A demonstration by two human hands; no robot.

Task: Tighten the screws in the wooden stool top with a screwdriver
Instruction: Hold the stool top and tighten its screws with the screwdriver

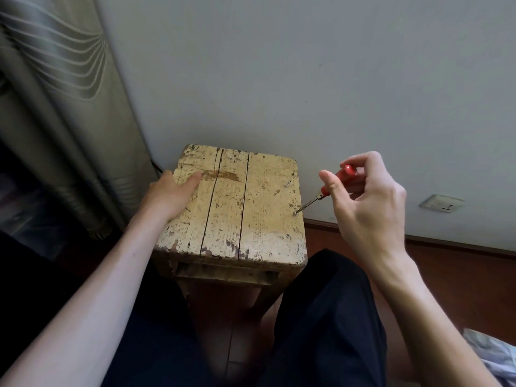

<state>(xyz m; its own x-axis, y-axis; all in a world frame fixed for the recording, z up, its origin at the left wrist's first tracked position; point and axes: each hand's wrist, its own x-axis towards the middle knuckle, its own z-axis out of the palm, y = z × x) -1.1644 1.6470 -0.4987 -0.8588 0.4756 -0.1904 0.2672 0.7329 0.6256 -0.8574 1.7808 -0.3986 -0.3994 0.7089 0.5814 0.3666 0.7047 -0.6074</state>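
The wooden stool top point(237, 208) sits in the middle of the view, a worn slab of cream-painted planks with two dark cracks running front to back, pushed close to the pale wall point(307, 79). Along its right edge there are screws: one point(288, 183) stands proud of the wood and leans a little, another point(296, 213) sits nearer the front right edge, and a small one point(287, 235) lies lower down in the whiter paint.

The screwdriver point(332, 188) has a red handle and a thin metal shaft; it slants down and to the left, and its tip meets the screw near the right edge. The handle is off the stool, out to the right of the top and above it. The right hand point(368, 208) grips that handle, its fingers point(331, 188) curled round the red part with the thumb and forefinger nearest the shaft.

The left hand point(170, 194) lies on the far left part of the top, palm down, thumb stretched across the wood and the other digits wrapped over the left edge, so it clasps the stool's edge. It is well apart from the screws.

Below the top, dark trousers point(321, 317) flank the stool's legs. A grey curtain point(55, 107) hangs at left, a wall socket point(442, 203) sits at right above a wooden skirting point(446, 247), and the floor point(460, 289) is reddish-brown.
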